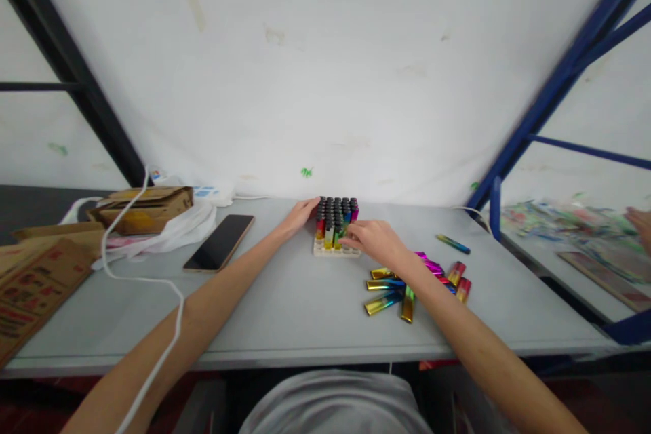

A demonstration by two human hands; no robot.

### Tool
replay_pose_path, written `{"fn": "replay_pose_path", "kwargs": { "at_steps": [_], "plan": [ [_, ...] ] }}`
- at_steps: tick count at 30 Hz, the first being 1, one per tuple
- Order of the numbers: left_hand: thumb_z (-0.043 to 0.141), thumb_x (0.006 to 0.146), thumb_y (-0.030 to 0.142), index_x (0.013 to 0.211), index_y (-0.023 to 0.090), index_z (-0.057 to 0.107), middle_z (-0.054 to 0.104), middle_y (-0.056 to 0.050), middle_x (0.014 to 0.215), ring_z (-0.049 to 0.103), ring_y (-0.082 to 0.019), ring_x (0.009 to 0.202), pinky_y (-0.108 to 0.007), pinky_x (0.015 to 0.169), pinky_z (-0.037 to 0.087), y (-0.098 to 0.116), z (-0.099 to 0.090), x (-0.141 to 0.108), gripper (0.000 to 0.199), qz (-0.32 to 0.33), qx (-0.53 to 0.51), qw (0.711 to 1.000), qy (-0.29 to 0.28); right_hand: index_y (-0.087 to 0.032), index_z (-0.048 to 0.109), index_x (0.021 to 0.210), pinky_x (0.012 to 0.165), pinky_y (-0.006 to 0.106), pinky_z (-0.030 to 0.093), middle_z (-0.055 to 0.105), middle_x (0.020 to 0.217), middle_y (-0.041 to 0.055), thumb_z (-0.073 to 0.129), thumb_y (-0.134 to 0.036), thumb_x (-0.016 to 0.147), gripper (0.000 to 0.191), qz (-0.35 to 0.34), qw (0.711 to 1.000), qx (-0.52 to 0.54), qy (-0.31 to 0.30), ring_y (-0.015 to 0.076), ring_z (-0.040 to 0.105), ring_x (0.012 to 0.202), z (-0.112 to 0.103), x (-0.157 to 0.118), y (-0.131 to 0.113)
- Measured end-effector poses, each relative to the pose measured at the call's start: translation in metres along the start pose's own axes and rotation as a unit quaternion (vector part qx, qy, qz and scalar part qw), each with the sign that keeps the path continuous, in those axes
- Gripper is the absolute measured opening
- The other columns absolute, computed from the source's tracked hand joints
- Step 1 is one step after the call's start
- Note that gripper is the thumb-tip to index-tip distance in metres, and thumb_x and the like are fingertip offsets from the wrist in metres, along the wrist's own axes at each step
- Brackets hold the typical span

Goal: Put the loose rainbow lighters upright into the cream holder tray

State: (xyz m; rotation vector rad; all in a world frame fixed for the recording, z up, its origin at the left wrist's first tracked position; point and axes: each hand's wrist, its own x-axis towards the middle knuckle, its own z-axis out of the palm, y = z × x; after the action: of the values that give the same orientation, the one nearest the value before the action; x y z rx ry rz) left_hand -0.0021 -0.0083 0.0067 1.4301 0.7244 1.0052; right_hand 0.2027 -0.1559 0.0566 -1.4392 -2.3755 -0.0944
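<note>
A pale tray (338, 253) at the middle of the table holds rows of upright coloured lighters (329, 232) with black tops. My left hand (304, 211) rests against the tray's back left side, its fingers partly hidden behind the lighters. At the front right of the rows, my right hand (369, 236) has its fingers pinched together at a green lighter (338, 236) standing in the tray. Under and beside my right forearm lies a loose pile of shiny lighters in gold (407, 305), blue, purple and red (463, 289).
A single lighter (452, 243) lies farther right. On the left are a black phone (220, 242), cardboard boxes (147, 209), a white plastic bag (190, 225) and a white cable (178, 312) hanging across my left arm. At the far right edge, another person's hand (639, 225) shows.
</note>
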Motion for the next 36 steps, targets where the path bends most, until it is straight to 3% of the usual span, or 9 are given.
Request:
{"fn": "replay_pose_path", "kwargs": {
  "at_steps": [4, 10, 13, 17, 23, 26, 29, 33, 36],
  "plan": [
    [0.074, 0.07, 0.068, 0.097, 0.014, 0.078, 0.078, -0.01, 0.106, 0.064, -0.029, 0.111, -0.041, 0.105, 0.044, -0.002, -0.001, 0.002, 0.061, -0.005, -0.001, 1.0, 0.009, -0.022, 0.072, 0.089, 0.065, 0.029, 0.042, 0.074, 0.076, 0.0059, 0.05, -0.054, 0.101, 0.041, 0.031, 0.998, 0.06, 0.002, 0.0196, 0.064, 0.066, -0.02, -0.021, 0.029],
    [0.076, 0.069, 0.066, 0.096, 0.015, 0.078, 0.078, -0.01, 0.106, 0.064, -0.031, 0.115, -0.042, 0.106, 0.044, -0.001, 0.0, 0.003, 0.057, -0.011, -0.014, 1.0, 0.008, -0.017, 0.076, 0.095, 0.08, 0.036, 0.049, 0.078, 0.093, 0.0132, 0.055, -0.034, 0.095, 0.027, 0.198, 0.978, -0.063, 0.014, 0.0265, 0.07, 0.085, -0.056, -0.097, 0.135],
    [0.075, 0.07, 0.066, 0.096, 0.015, 0.078, 0.078, -0.01, 0.105, 0.063, -0.031, 0.116, -0.042, 0.106, 0.044, 0.0, 0.0, 0.002, 0.057, -0.015, -0.008, 1.0, 0.008, -0.012, 0.076, 0.1, 0.087, 0.039, 0.049, 0.076, 0.104, 0.0196, 0.061, -0.034, 0.089, 0.028, 0.248, 0.955, -0.16, -0.021, 0.0308, 0.07, 0.097, -0.05, -0.13, 0.177],
    [0.075, 0.07, 0.068, 0.097, 0.014, 0.078, 0.078, -0.011, 0.104, 0.063, -0.031, 0.115, -0.042, 0.106, 0.044, 0.0, 0.0, 0.002, 0.061, -0.013, -0.002, 1.0, 0.01, -0.015, 0.075, 0.087, 0.081, 0.035, 0.049, 0.077, 0.091, 0.0173, 0.06, -0.03, 0.089, 0.022, 0.285, 0.935, -0.194, -0.078, 0.028, 0.072, 0.088, -0.033, -0.15, 0.197],
    [0.073, 0.072, 0.067, 0.1, 0.013, 0.078, 0.079, -0.01, 0.103, 0.065, -0.031, 0.113, -0.044, 0.106, 0.044, 0.0, 0.0, 0.001, 0.061, -0.011, 0.005, 1.0, 0.01, -0.016, 0.066, 0.105, 0.07, 0.031, 0.048, 0.075, 0.076, 0.0093, 0.045, -0.04, 0.099, 0.032, 0.329, 0.942, -0.065, 0.023, 0.0234, 0.071, 0.07, -0.05, -0.127, 0.163],
    [0.073, 0.073, 0.066, 0.101, 0.014, 0.078, 0.079, -0.01, 0.102, 0.065, -0.031, 0.112, -0.044, 0.105, 0.045, 0.0, 0.0, 0.001, 0.06, -0.009, 0.008, 1.0, 0.012, -0.018, 0.067, 0.101, 0.06, 0.028, 0.043, 0.069, 0.068, 0.0045, 0.035, -0.05, 0.101, 0.045, 0.263, 0.96, 0.05, 0.079, 0.0178, 0.062, 0.057, -0.067, -0.098, 0.126],
    [0.073, 0.075, 0.065, 0.101, 0.014, 0.078, 0.079, -0.01, 0.1, 0.065, -0.03, 0.111, -0.043, 0.104, 0.045, 0.001, 0.0, 0.0, 0.057, -0.008, 0.008, 1.0, 0.014, -0.017, 0.071, 0.094, 0.055, 0.027, 0.038, 0.06, 0.062, 0.0019, 0.045, -0.06, 0.096, 0.05, 0.22, 0.953, 0.138, 0.157, 0.0162, 0.053, 0.057, -0.074, -0.063, 0.087],
    [0.073, 0.074, 0.066, 0.099, 0.015, 0.078, 0.079, -0.01, 0.1, 0.066, -0.03, 0.11, -0.041, 0.103, 0.046, 0.001, 0.0, 0.0, 0.057, -0.009, 0.006, 1.0, 0.011, -0.016, 0.071, 0.09, 0.054, 0.027, 0.035, 0.052, 0.06, -0.0021, 0.07, -0.062, 0.08, 0.047, 0.175, 0.911, 0.321, 0.19, 0.0133, 0.044, 0.056, -0.063, -0.017, 0.045],
    [0.073, 0.072, 0.067, 0.1, 0.013, 0.077, 0.078, -0.01, 0.105, 0.065, -0.029, 0.109, -0.041, 0.102, 0.046, 0.0, -0.001, 0.0, 0.06, -0.006, 0.003, 1.0, 0.007, -0.018, 0.061, 0.074, 0.056, 0.026, 0.035, 0.047, 0.06, -0.0031, 0.064, -0.065, 0.085, 0.048, 0.133, 0.904, 0.361, 0.186, 0.0125, 0.043, 0.059, -0.04, 0.004, 0.024]
  ]
}}
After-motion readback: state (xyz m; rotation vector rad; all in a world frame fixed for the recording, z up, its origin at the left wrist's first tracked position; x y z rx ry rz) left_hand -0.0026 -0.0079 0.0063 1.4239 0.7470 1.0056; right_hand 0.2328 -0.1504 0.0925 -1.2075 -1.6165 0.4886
